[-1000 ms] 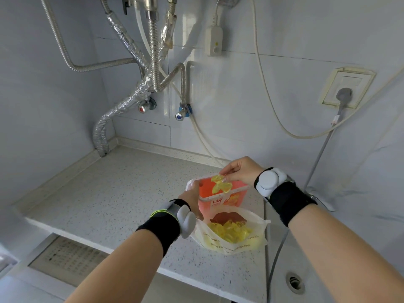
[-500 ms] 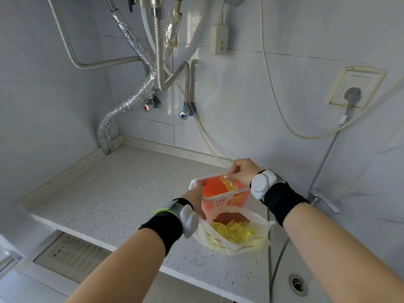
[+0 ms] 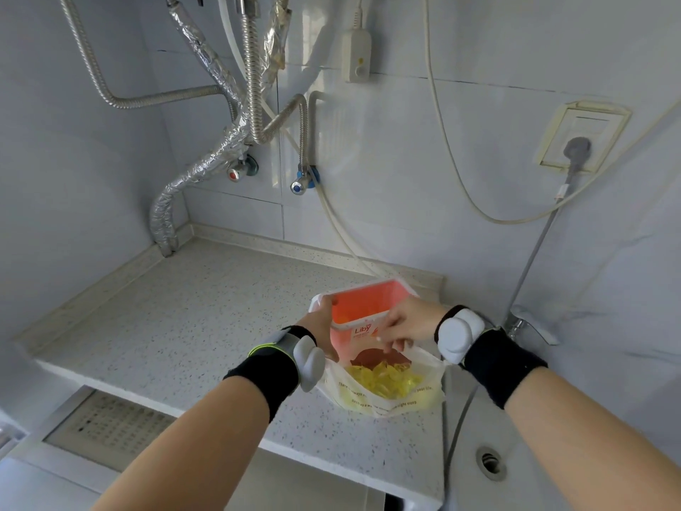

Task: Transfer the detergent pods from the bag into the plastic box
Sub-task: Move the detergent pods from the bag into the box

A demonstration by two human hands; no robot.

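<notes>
An orange translucent plastic box (image 3: 372, 298) with a white rim stands on the speckled counter (image 3: 184, 326). My left hand (image 3: 318, 326) grips its left side, thumb on the rim. In front of it lies an opened white-and-yellow bag (image 3: 390, 402) with several yellow detergent pods (image 3: 383, 378) inside. My right hand (image 3: 403, 322) hovers at the box's front right corner, just above the bag's mouth. Its fingers point down and hold nothing that I can see. The inside of the box is mostly hidden from here.
A sink with a drain (image 3: 488, 461) and a tap (image 3: 530, 326) lies just right of the bag. Foil-wrapped pipes (image 3: 206, 167), valves, hoses and a wall socket (image 3: 580, 142) are on the tiled wall behind. The counter's front edge runs close below the bag.
My right hand held a yellow pod over the box, lowered it into the box, and has now come down empty toward the bag's mouth. My left hand has stayed on the box.
</notes>
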